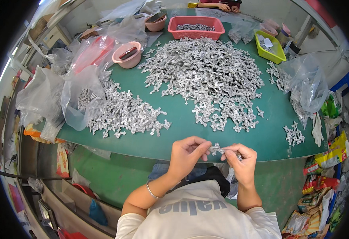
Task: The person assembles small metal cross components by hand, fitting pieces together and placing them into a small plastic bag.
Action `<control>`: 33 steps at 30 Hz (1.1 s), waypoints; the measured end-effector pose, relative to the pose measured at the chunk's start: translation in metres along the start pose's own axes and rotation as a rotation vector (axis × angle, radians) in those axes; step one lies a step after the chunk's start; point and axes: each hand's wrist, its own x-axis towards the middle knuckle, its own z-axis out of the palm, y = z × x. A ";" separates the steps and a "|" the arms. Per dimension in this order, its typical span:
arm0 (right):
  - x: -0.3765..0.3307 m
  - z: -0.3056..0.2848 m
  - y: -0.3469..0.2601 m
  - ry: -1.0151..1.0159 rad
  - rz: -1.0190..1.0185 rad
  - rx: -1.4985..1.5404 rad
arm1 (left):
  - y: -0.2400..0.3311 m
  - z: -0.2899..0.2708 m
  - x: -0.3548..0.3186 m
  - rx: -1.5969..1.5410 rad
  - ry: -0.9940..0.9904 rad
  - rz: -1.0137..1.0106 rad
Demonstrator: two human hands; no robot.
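Head camera view: a small silvery metal piece (216, 149) is held between the two hands, just above the near edge of a green table (182, 145). Its left end is pinched between the thumb and fingers of the left hand (188, 156), which are closed narrowly on it. Its right end is gripped by the thumb and bent fingers of the right hand (241, 161). More grey metal is glimpsed within the right hand, but whether it belongs to a separate piece cannot be told. A bracelet (152, 192) is worn on the left wrist.

Beyond the fingers, similar pieces are spread across the tabletop. A large central heap (206, 67) is piled up ahead of the hands, and a smaller left heap (122, 111) is partly covered by a clear plastic bag (73, 105). To the right, a little cluster (293, 134) is laid near the table edge, beside a white glove (317, 129).

Farther out, a pink bowl (126, 63) is placed left of the central heap, with a dark object set inside. Behind the heap, metal parts are contained in a red-pink basin (196, 35); a yellow-green basket (277, 58) is positioned to its right. At the far edge, another person's hands (224, 7) are partly seen.
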 end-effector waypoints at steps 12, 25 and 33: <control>-0.034 0.012 0.000 -0.003 0.058 0.316 | 0.008 0.008 -0.026 -0.300 -0.022 -0.342; -0.035 0.035 0.017 0.035 0.005 0.231 | -0.006 -0.003 -0.038 -0.350 -0.017 -0.313; -0.003 0.034 0.049 0.221 0.276 0.963 | -0.041 -0.006 -0.043 -0.308 -0.166 -0.199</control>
